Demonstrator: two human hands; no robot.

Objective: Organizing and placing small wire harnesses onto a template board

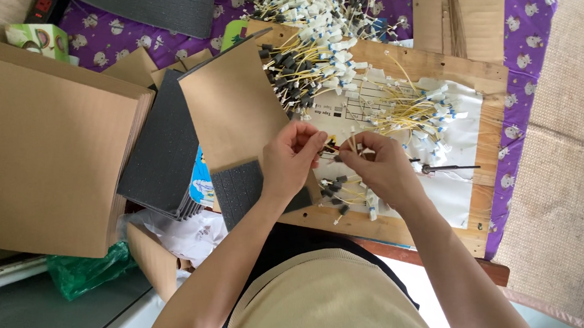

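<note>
Both hands over wooden board [489,110] w/ white sheet [465,195]: left hand [292,160] & right hand [379,167] pinching one thin yellow wire piece [347,142] betw. fingertips, just beside loose yellow wire pile [406,110], cardboard sheets [40,142] at left

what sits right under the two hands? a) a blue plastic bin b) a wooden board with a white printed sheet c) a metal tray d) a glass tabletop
b: the left hand and right hand pinch a thin yellow wire over a white sheet lying on a wooden board.
</note>
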